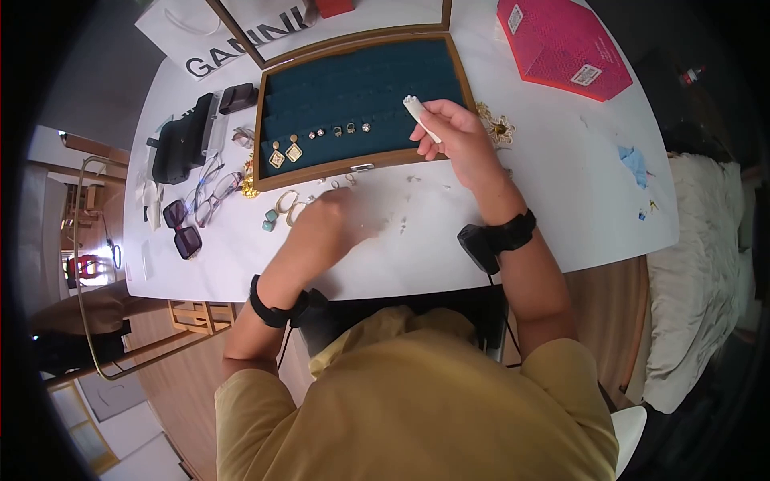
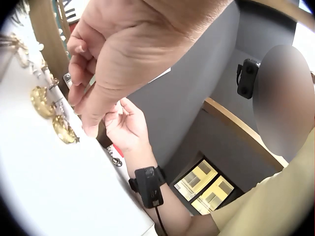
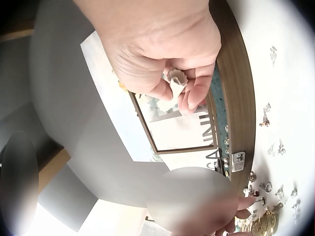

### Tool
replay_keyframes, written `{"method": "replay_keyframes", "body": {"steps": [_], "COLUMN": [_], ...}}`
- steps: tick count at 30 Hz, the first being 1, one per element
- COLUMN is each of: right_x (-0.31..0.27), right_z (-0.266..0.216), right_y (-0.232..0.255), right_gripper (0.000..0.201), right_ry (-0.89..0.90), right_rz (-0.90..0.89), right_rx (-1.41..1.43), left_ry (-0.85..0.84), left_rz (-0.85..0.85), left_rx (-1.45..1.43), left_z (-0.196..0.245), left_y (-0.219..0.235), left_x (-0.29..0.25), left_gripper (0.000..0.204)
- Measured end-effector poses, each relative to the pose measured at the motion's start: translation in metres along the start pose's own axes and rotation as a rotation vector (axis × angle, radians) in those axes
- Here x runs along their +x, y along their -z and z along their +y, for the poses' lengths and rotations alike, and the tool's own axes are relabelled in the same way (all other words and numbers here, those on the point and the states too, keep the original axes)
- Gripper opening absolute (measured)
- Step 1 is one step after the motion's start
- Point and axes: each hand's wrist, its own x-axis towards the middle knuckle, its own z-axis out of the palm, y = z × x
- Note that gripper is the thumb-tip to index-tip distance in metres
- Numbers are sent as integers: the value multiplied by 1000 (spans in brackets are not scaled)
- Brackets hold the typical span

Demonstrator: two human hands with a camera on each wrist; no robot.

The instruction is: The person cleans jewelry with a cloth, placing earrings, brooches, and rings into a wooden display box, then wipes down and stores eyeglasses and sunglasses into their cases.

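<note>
In the head view, the right hand (image 1: 461, 144) pinches a small rolled white piece (image 1: 421, 119) above the jewelry box's (image 1: 361, 88) right part; the roll (image 3: 177, 81) shows a hollow end in the right wrist view. The left hand (image 1: 321, 232), blurred, hovers over the table by the box's front edge, thumb and fingers loosely bent (image 2: 113, 64) in the left wrist view, with nothing visible held. Under it lie gold hoops (image 2: 64, 129) and small earrings (image 3: 266, 187). Several earrings (image 1: 293, 149) sit in a row on the green lining.
Sunglasses (image 1: 182, 230), clear glasses (image 1: 216, 196) and dark cases (image 1: 183, 144) lie left of the box. A white paper bag (image 1: 212, 36) stands behind. A pink box (image 1: 565, 48) is at the back right, gold ornaments (image 1: 501, 130) by the box's right side, blue scraps (image 1: 634, 164) farther right.
</note>
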Motion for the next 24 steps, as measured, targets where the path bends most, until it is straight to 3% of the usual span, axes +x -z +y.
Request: {"method": "replay_keyframes", "body": {"steps": [9, 12, 15, 19, 22, 24], "right_x": [0, -1, -2, -1, -2, -4], "right_z": [0, 0, -2, 3, 9, 17], "right_y": [1, 0, -1, -2, -6, -12], "right_gripper": [24, 22, 20, 20, 20, 18], "right_ry": [-5, -5, -10, 12, 105, 176], "right_rz": [-19, -16, -15, -17, -16, 25], "right_rx": [4, -6, -17, -61, -134, -176], "left_ry": [27, 172, 100, 19, 146, 193], "left_rz": [39, -97, -69, 100, 183, 220], "left_rx": [-75, -128, -149, -425, -824, -910], "left_z": [-5, 2, -4, -12, -22, -24], "left_y": [-13, 0, 3, 20, 20, 16], "left_x": [-7, -5, -4, 16, 45, 59], "left_gripper": [23, 20, 17, 10, 9, 11]}}
